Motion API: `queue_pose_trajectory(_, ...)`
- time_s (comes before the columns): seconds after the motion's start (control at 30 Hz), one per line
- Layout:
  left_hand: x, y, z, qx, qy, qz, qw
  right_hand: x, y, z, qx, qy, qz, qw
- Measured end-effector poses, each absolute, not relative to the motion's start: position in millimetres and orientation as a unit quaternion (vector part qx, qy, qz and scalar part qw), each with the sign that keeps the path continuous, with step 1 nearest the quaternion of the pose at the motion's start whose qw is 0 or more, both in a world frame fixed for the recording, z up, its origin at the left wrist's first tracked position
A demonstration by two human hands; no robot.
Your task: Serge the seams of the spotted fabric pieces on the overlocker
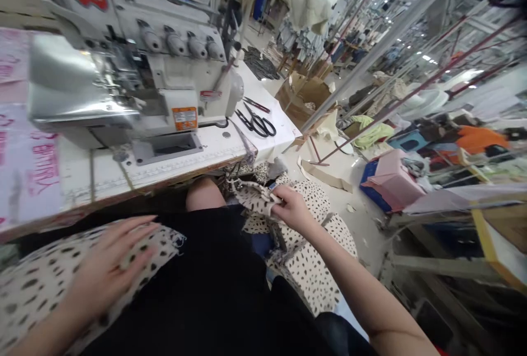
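Observation:
My left hand (111,268) lies with fingers spread on a piece of cream fabric with black spots (45,273), draped over my lap at the left. Over to the right, my right hand (291,209) pinches the edge of another spotted fabric piece (253,198) just below the table edge. More of the same spotted fabric (310,268) hangs in a heap beneath my right forearm. In front of me stands a white overlock sewing machine (177,78) with a metal plate at its left.
Black-handled scissors (259,122) and a small dark tool (257,104) lie on the white table (222,144). A cardboard box (304,95) stands beyond the table's right end. Pink and blue bins (385,180), heaped clothes and slanting metal poles fill the right side.

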State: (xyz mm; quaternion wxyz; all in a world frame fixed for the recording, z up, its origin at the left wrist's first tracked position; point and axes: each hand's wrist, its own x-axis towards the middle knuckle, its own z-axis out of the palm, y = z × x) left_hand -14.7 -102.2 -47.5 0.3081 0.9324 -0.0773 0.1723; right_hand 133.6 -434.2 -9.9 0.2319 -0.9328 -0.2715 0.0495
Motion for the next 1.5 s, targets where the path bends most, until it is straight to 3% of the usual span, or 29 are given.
queue_pose_trajectory(0.1, 4.8, -136.1, -25.4, 0.918, -0.159, 0.182, 0.315, 107.2, -375.5, 21.1, -0.826, -0.277, 0.135, 0.471)
queue_pose_trajectory(0.2, 15.6, -149.0, -1.7, 0.885, -0.224, 0.197, 0.356, 88.7, -339.5, 40.6, -0.735, -0.317, 0.222, 0.556)
queue_pose_trajectory(0.33, 4.9, -134.8, 4.0, 0.875, -0.199, 0.159, 0.411, 92.5, -330.7, 49.2, -0.713, -0.376, 0.318, 0.499)
queue_pose_trajectory(0.5, -8.2, -124.1, -14.0, 0.886, -0.131, 0.118, 0.428, 115.6, -334.6, 45.6, -0.744, -0.397, 0.332, 0.422)
queue_pose_trajectory(0.77, -2.0, -118.7, -7.4, 0.878, -0.119, 0.135, 0.443, 146.0, -324.2, 39.1, -0.675, -0.250, 0.431, 0.545)
queue_pose_trajectory(1.0, -4.7, -137.7, 33.3, 0.807, -0.214, 0.078, 0.545, 118.4, -289.5, 24.6, -0.648, -0.213, 0.262, 0.683)
queue_pose_trajectory(1.2, 6.4, -135.5, 19.2, 0.813, 0.073, 0.157, 0.555, 86.9, -285.6, 20.7, -0.714, -0.359, 0.195, 0.568)
queue_pose_trajectory(1.5, 8.6, -131.3, 17.2, 0.802, 0.066, 0.120, 0.582, 85.0, -291.0, 29.1, -0.753, -0.429, 0.138, 0.479)
